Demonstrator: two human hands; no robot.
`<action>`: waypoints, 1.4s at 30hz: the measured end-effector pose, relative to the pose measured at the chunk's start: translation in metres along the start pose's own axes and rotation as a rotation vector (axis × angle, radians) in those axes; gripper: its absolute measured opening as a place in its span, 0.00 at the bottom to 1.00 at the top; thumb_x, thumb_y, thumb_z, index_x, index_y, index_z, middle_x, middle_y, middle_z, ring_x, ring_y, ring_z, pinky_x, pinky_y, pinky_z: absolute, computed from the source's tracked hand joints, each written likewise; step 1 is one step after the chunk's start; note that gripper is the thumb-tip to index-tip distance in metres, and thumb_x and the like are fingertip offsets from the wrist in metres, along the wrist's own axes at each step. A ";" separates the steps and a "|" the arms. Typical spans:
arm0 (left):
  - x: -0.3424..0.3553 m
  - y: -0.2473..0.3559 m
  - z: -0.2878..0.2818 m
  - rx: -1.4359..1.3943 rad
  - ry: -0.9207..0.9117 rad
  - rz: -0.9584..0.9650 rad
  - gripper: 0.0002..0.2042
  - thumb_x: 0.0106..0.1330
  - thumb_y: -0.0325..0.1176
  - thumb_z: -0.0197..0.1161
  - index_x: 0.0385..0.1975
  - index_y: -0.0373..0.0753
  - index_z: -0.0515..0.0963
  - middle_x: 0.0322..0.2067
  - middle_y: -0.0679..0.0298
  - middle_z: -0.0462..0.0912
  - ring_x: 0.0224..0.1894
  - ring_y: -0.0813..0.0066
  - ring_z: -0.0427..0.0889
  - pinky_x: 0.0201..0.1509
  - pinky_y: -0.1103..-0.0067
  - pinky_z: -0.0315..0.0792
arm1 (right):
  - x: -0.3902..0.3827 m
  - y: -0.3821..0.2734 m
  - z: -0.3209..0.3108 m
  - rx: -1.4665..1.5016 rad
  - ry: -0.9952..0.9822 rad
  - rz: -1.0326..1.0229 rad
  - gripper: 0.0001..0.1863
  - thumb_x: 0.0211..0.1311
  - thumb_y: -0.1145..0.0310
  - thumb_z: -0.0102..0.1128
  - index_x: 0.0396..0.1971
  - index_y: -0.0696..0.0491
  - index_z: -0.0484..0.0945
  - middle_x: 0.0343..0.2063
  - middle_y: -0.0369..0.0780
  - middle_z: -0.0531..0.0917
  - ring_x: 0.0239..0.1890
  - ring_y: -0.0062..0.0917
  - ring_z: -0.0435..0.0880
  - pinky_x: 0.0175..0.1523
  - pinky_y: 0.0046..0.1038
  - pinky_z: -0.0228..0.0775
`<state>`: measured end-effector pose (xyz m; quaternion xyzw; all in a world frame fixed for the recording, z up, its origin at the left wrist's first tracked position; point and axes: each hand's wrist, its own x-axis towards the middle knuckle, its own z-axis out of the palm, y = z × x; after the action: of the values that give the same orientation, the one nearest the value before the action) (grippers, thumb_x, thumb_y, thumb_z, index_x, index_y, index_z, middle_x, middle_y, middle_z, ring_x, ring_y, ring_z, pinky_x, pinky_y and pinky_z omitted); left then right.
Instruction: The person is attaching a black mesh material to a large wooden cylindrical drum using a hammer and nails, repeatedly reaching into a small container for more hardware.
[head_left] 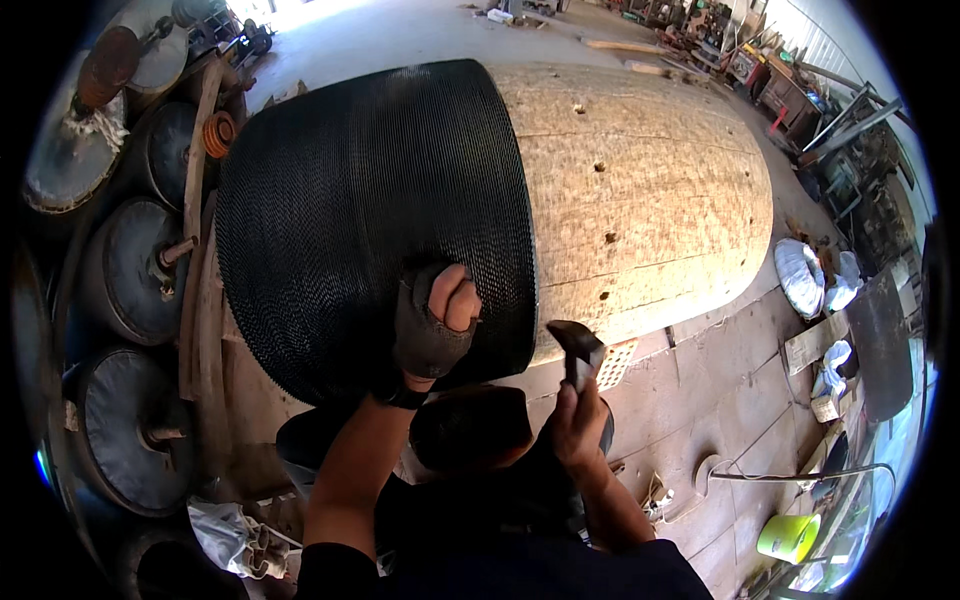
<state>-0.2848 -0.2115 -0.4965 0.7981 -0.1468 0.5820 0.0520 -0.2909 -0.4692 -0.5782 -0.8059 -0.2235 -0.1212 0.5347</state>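
Observation:
A large wooden drum lies on its side in front of me, its pale surface cracked and dotted with small dark holes. Black, finely ridged material covers its left half. Against the lower part of this covering, near its right edge, is my left hand in a dark fingerless glove. Its fingers are curled closed, and whatever they may hold is hidden. My bare right hand grips a hammer by the handle. The dark hammer head is raised beside the drum's near side, apart from the covering.
Several dark drums stand along the left, behind wooden planks. On the right are a white sack, a metal stand and a lime-green bucket. Machinery and clutter line the far right wall. A crumpled plastic bag lies lower left.

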 end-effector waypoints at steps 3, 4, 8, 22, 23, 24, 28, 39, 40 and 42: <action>0.008 0.006 0.001 0.103 0.032 0.033 0.18 0.54 0.16 0.68 0.44 0.38 0.75 0.45 0.58 0.79 0.33 0.68 0.80 0.35 0.69 0.78 | 0.003 0.017 0.001 0.086 0.133 -0.140 0.08 0.71 0.71 0.49 0.36 0.60 0.72 0.19 0.43 0.76 0.21 0.26 0.77 0.26 0.36 0.65; 0.005 0.006 0.000 0.091 0.021 0.023 0.18 0.54 0.17 0.69 0.44 0.38 0.75 0.45 0.57 0.79 0.34 0.67 0.81 0.36 0.69 0.78 | 0.014 0.013 0.004 -0.018 0.096 -0.098 0.08 0.71 0.71 0.50 0.37 0.60 0.72 0.21 0.47 0.77 0.23 0.35 0.78 0.27 0.39 0.67; 0.009 0.006 -0.006 0.098 -0.002 0.034 0.18 0.55 0.18 0.69 0.45 0.39 0.76 0.47 0.56 0.80 0.37 0.63 0.81 0.39 0.66 0.78 | 0.018 0.000 0.003 -0.059 0.042 0.038 0.08 0.70 0.71 0.56 0.37 0.60 0.70 0.22 0.56 0.79 0.25 0.56 0.80 0.28 0.46 0.70; 0.012 0.012 -0.002 0.172 -0.044 0.032 0.18 0.56 0.20 0.68 0.47 0.40 0.77 0.48 0.56 0.79 0.42 0.57 0.81 0.42 0.62 0.78 | 0.018 0.019 0.004 0.000 0.125 -0.114 0.06 0.69 0.72 0.55 0.38 0.61 0.74 0.24 0.55 0.82 0.25 0.53 0.83 0.30 0.45 0.73; 0.011 0.010 -0.002 0.168 -0.041 0.031 0.18 0.56 0.20 0.68 0.47 0.40 0.77 0.48 0.56 0.79 0.42 0.57 0.81 0.42 0.62 0.79 | 0.028 0.014 0.007 -0.093 0.071 -0.052 0.07 0.69 0.71 0.56 0.38 0.60 0.74 0.25 0.56 0.82 0.27 0.56 0.83 0.31 0.48 0.73; 0.010 0.009 -0.002 0.165 -0.038 0.029 0.18 0.56 0.20 0.68 0.47 0.40 0.77 0.48 0.56 0.79 0.42 0.57 0.82 0.42 0.63 0.79 | 0.033 0.000 0.010 -0.222 -0.020 0.117 0.08 0.69 0.69 0.57 0.38 0.59 0.73 0.26 0.57 0.82 0.29 0.59 0.82 0.32 0.51 0.73; 0.007 0.012 0.000 0.191 -0.016 0.033 0.18 0.57 0.20 0.68 0.47 0.40 0.77 0.48 0.56 0.79 0.42 0.57 0.82 0.42 0.63 0.79 | 0.009 0.001 -0.008 0.120 0.077 0.045 0.08 0.69 0.72 0.57 0.36 0.62 0.72 0.21 0.54 0.79 0.23 0.50 0.82 0.28 0.45 0.71; 0.017 0.015 0.000 0.254 -0.065 0.044 0.17 0.55 0.16 0.64 0.45 0.38 0.79 0.46 0.54 0.78 0.41 0.55 0.80 0.42 0.64 0.78 | -0.019 0.035 0.010 -0.081 0.005 0.094 0.09 0.68 0.72 0.59 0.41 0.57 0.68 0.22 0.54 0.79 0.26 0.57 0.80 0.29 0.50 0.69; 0.016 0.014 0.000 0.258 -0.071 0.035 0.15 0.55 0.19 0.65 0.44 0.39 0.79 0.46 0.55 0.78 0.42 0.55 0.80 0.44 0.62 0.78 | -0.029 0.043 0.010 -0.089 -0.005 0.112 0.09 0.67 0.74 0.60 0.41 0.57 0.69 0.23 0.54 0.80 0.27 0.56 0.80 0.30 0.50 0.70; 0.012 0.011 0.001 0.266 -0.082 0.016 0.13 0.56 0.23 0.66 0.41 0.39 0.79 0.45 0.56 0.77 0.44 0.55 0.80 0.47 0.58 0.77 | -0.046 0.053 0.004 -0.117 0.003 0.062 0.10 0.65 0.75 0.61 0.42 0.57 0.70 0.26 0.53 0.80 0.29 0.54 0.81 0.32 0.48 0.71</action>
<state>-0.2834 -0.2241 -0.4869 0.8200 -0.0768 0.5635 -0.0651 -0.3055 -0.4939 -0.6424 -0.8420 -0.1902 -0.1189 0.4907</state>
